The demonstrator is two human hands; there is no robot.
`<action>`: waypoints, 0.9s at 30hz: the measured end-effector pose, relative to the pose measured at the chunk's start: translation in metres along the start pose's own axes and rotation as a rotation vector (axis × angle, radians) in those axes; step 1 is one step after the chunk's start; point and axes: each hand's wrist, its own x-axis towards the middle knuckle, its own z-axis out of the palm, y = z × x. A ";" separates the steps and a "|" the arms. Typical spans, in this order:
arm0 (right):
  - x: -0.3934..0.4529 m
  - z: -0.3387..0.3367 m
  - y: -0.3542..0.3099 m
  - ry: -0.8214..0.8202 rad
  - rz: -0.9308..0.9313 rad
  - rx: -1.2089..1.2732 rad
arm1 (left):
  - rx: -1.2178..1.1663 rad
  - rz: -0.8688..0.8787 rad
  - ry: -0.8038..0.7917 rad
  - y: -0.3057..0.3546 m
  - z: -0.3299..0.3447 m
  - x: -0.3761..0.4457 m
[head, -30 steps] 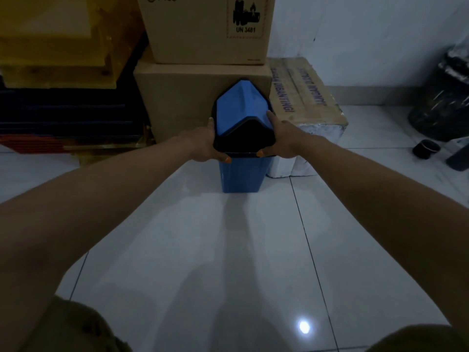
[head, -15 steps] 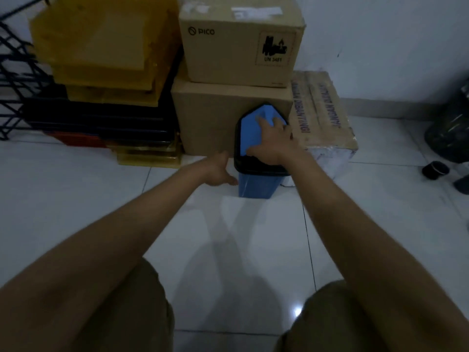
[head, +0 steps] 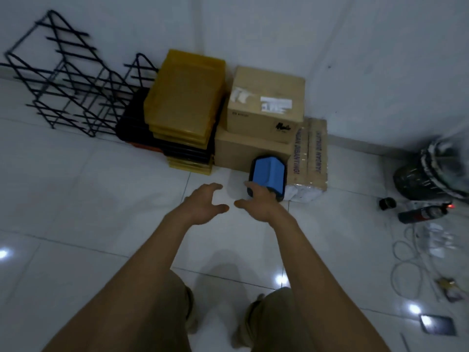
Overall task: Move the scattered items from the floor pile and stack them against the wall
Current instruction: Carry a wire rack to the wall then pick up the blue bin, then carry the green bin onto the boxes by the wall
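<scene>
A: While both arms reach forward over the floor [head: 101, 204], what does each grip hold?

B: Nothing. The left hand [head: 203, 205] has its fingers spread and loosely bent, thumb pointing toward the other hand, with only tile under it. The right hand [head: 258, 201] is likewise spread and empty; from this angle its fingertips overlap the near lower edge of the blue bin [head: 269, 176], but whether they touch it I cannot tell.

A: Where does the bin stand?

B: Just beyond the right grip, upright on the floor, its blue swing lid framed by a black rim. Behind it is the lower cardboard box [head: 243, 151], which carries a second cardboard box [head: 266, 102] on top, both close to the wall [head: 380, 59]. To the right of the bin lies a taped parcel [head: 311, 158] printed with dark lettering.

A: And to the left of the grips?

B: Beyond the left hand, a stack of yellow and black trays [head: 185, 107], and farther left a black wire rack [head: 71, 82] at the wall.

A: Off to the right?

B: Well apart from the right grip, a dark bag [head: 431, 168], a spray can [head: 421, 213] lying down, and white cables [head: 411, 257].
</scene>
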 end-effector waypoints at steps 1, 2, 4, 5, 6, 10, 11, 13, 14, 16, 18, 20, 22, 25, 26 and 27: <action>-0.019 -0.005 -0.018 -0.014 -0.007 0.030 | -0.022 -0.004 0.015 0.010 -0.016 -0.022; -0.037 -0.010 -0.035 -0.023 -0.013 0.061 | -0.041 -0.004 0.030 0.019 -0.032 -0.044; -0.070 -0.017 -0.069 -0.032 -0.041 0.089 | -0.095 -0.001 0.071 0.033 -0.061 -0.089; -0.086 -0.019 -0.083 -0.032 -0.054 0.091 | -0.127 -0.003 0.094 0.037 -0.073 -0.110; -0.101 -0.021 -0.096 -0.027 -0.069 0.096 | -0.158 -0.005 0.121 0.040 -0.085 -0.129; -0.150 -0.025 -0.133 0.006 -0.140 0.106 | -0.233 -0.027 0.230 0.043 -0.116 -0.195; -0.161 -0.024 -0.139 0.009 -0.160 0.106 | -0.240 -0.031 0.243 0.043 -0.120 -0.210; -0.180 -0.020 -0.146 0.010 -0.206 0.097 | -0.257 -0.030 0.280 0.042 -0.122 -0.235; -0.188 -0.017 -0.149 0.001 -0.221 0.093 | -0.264 -0.029 0.308 0.040 -0.121 -0.245; -0.203 -0.007 -0.148 -0.047 -0.247 0.079 | -0.291 -0.043 0.390 0.038 -0.111 -0.265; -0.219 0.003 -0.146 -0.114 -0.279 0.053 | -0.351 -0.063 0.484 0.034 -0.095 -0.286; -0.238 0.013 -0.139 -0.177 -0.328 -0.030 | -0.423 -0.079 0.561 0.031 -0.069 -0.309; -0.255 0.018 -0.126 -0.218 -0.365 -0.105 | -0.465 -0.103 0.584 0.032 -0.036 -0.332; -0.278 0.028 -0.109 -0.262 -0.400 -0.174 | -0.531 -0.170 0.596 0.032 0.010 -0.364; -0.285 0.033 -0.104 -0.280 -0.410 -0.211 | -0.542 -0.198 0.609 0.032 0.024 -0.374; -0.292 0.036 -0.097 -0.301 -0.419 -0.252 | -0.548 -0.226 0.625 0.034 0.037 -0.385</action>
